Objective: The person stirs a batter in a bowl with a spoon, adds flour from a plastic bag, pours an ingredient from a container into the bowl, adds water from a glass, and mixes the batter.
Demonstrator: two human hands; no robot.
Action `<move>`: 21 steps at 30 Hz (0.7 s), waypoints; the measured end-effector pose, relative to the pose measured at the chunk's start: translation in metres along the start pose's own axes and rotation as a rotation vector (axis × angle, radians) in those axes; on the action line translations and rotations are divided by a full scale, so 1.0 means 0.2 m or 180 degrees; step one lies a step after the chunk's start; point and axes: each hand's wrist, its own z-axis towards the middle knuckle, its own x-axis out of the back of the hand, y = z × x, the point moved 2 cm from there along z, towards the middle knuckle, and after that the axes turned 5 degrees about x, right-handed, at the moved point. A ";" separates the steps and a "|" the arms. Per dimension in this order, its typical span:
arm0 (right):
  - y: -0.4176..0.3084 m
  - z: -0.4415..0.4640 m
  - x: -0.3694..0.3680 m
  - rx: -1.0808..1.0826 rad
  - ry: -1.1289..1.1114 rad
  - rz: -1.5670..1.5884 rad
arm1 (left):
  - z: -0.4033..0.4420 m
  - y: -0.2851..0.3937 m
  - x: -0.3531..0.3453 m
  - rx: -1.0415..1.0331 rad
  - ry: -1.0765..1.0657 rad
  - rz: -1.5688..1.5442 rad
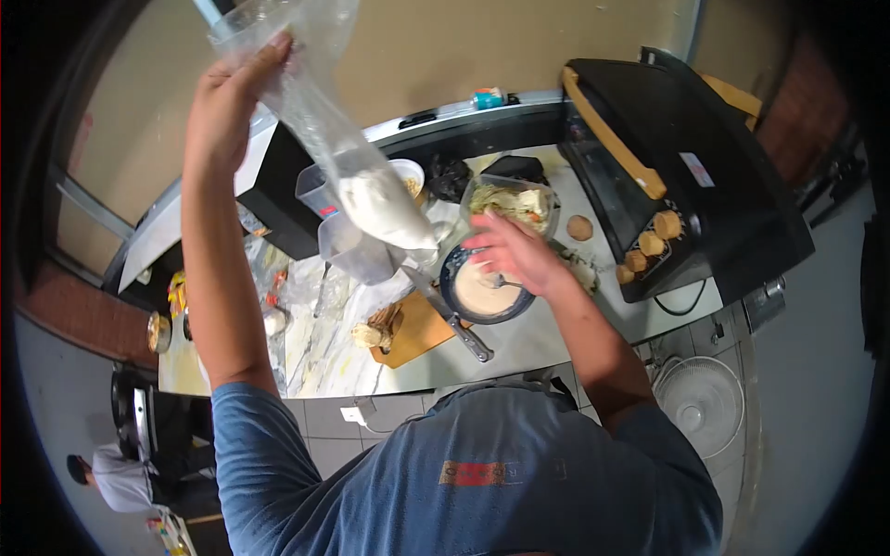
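While left grip (227,97) clamps a bag (324,116), right grip (519,255) spread near bowl (505,316), shirt print (477,473) unreadable

No text is legible: the shirt's (399,505) print (475,473) and the oven's (640,116) label (698,170), at the counter's (533,350) right end, are unclear.

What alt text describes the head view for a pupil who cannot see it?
A person's left hand holds up a clear plastic bag of white contents; the right hand is near a dark round bowl of cream-coloured mixture. A boxy black appliance stands on the right.
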 end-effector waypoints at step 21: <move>0.10 -0.46 0.59 0.0844 0.1192 0.1327 | -0.32 -0.56 -0.80 0.1014 -0.1196 -0.0899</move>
